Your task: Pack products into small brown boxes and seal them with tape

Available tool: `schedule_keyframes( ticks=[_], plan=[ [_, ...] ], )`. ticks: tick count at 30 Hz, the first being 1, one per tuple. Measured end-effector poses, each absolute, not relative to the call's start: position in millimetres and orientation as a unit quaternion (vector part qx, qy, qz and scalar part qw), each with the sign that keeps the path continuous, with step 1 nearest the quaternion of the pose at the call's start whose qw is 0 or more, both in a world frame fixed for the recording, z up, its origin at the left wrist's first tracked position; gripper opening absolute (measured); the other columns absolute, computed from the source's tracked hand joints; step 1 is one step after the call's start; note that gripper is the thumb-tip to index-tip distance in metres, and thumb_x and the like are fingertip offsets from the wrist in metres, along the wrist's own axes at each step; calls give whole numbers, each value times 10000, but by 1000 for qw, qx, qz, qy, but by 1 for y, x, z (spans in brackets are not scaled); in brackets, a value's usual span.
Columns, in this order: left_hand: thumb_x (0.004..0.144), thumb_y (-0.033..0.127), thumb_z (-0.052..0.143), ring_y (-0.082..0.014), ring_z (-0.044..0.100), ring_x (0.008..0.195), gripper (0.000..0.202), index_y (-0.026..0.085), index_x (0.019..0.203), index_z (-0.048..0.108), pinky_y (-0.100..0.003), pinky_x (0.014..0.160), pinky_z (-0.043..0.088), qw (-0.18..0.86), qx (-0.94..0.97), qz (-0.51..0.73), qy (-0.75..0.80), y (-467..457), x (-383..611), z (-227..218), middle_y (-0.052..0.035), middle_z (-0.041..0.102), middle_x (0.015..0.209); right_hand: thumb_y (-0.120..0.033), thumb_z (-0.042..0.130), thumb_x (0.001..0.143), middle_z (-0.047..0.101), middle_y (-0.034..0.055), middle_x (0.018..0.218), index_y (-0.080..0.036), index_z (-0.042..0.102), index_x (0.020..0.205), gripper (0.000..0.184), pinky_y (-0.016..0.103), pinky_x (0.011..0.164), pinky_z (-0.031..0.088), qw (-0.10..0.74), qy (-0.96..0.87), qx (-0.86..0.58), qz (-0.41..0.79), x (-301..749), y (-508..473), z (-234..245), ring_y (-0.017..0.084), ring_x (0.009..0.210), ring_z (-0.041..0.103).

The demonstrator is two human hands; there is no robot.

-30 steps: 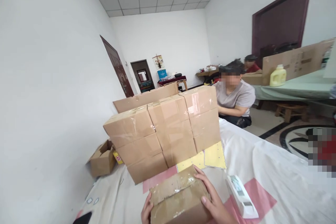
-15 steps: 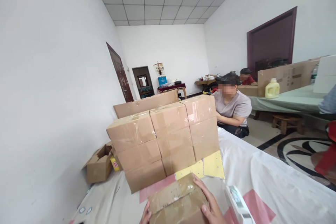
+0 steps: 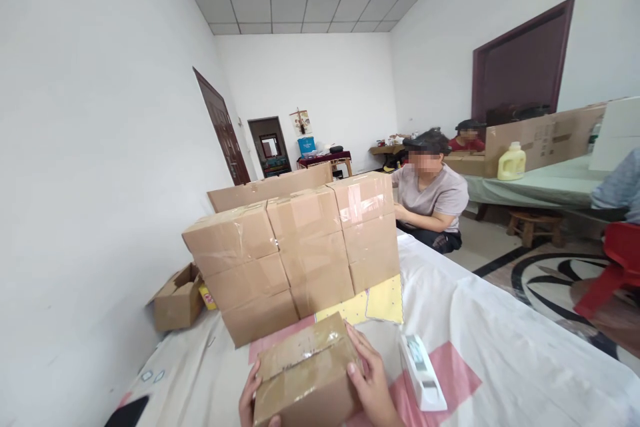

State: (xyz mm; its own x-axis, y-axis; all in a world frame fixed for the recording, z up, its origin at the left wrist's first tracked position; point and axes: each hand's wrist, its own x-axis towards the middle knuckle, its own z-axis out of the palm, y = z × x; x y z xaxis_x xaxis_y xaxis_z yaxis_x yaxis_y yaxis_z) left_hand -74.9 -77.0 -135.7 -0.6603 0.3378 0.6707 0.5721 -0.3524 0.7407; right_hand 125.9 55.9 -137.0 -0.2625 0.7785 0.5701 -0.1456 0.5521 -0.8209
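Observation:
Between my two hands is a taped cardboard box point(image 3: 310, 370) at the bottom middle of the head view. My left hand point(image 3: 250, 393) presses its left side, with fingers curled round the edge. On the opposite side my right hand point(image 3: 370, 373) grips the box, thumb on the near face and fingers along the right edge. Just beyond stands a stack of taped cardboard boxes point(image 3: 295, 260), three columns wide. To the right of my right hand lies a white device with a small display point(image 3: 423, 373).
White cloth point(image 3: 480, 320) covers the surface, with a yellow patch point(image 3: 385, 300). An open carton point(image 3: 177, 300) stands at the left wall, and a dark flat object point(image 3: 127, 411) lies lower left. A person point(image 3: 433, 193) crouches behind the stack. A yellow jug point(image 3: 511, 161) stands on another table.
The view has shifted, so the held box and both hands show more fully. A dark flat object has come into view at lower left. Both hands keep hold of the box.

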Motion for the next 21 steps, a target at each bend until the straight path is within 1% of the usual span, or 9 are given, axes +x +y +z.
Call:
schedule_keyframes(
  ticks=[2,4,10,13,15,16,18,20,21],
  plan=[
    [842,629,598,-394,405,1450,524,265,1212,524,-608,1195,324,74,-413,-711,-564,-81,-79,-142,-152,502,1502,-488,642,902,572,120,1468,-269,611,1404,549,614,1201,337,563,-668,-242,422,125,54,-134,349,1410,494],
    [831,616,632,-396,413,1443,552,261,1241,531,-603,1192,328,54,-427,-695,-576,-86,-83,-143,-148,494,1512,-505,654,887,593,130,1446,-253,637,1377,551,613,1199,343,563,-662,-242,432,126,52,-129,350,1388,518],
    [836,513,676,-375,402,1450,570,234,1309,527,-583,1187,330,12,-428,-681,-593,-98,-82,-135,-158,478,1528,-538,649,879,615,154,1421,-217,681,1329,554,590,1185,372,562,-653,-232,452,129,50,-113,350,1364,539],
    [833,505,686,-368,413,1437,621,216,1357,522,-558,1176,344,13,-413,-675,-611,-103,-76,-131,-161,496,1507,-567,649,875,587,149,1456,-199,665,1349,600,561,1200,358,543,-643,-245,481,130,43,-104,342,1402,499],
    [839,507,678,-363,439,1411,652,205,1392,512,-530,1146,383,19,-412,-660,-629,-107,-71,-127,-165,512,1487,-589,642,876,567,144,1478,-190,635,1379,643,540,1186,384,525,-626,-262,512,133,34,-98,338,1418,479],
    [851,502,664,-358,449,1399,656,199,1409,502,-517,1134,395,22,-414,-651,-635,-109,-70,-125,-167,514,1481,-594,644,875,584,147,1461,-187,626,1387,654,531,1160,420,511,-619,-272,530,137,27,-95,341,1393,507],
    [882,482,627,-339,449,1389,632,193,1426,487,-487,1123,398,25,-420,-639,-644,-113,-68,-121,-164,508,1482,-590,648,875,652,156,1374,-189,643,1351,623,509,1064,509,488,-614,-289,549,152,15,-92,344,1268,611],
    [912,466,576,-310,479,1343,607,200,1445,459,-443,1069,434,10,-424,-638,-643,-117,-67,-117,-153,500,1477,-566,638,890,702,155,1268,-204,676,1270,526,481,972,553,502,-618,-299,525,177,8,-92,327,1126,677],
    [914,461,562,-290,518,1277,606,206,1451,445,-421,1017,462,13,-421,-641,-642,-119,-67,-115,-145,514,1440,-547,626,904,707,151,1232,-215,682,1234,472,465,943,557,527,-617,-305,499,193,8,-92,315,1088,683]
  ],
)
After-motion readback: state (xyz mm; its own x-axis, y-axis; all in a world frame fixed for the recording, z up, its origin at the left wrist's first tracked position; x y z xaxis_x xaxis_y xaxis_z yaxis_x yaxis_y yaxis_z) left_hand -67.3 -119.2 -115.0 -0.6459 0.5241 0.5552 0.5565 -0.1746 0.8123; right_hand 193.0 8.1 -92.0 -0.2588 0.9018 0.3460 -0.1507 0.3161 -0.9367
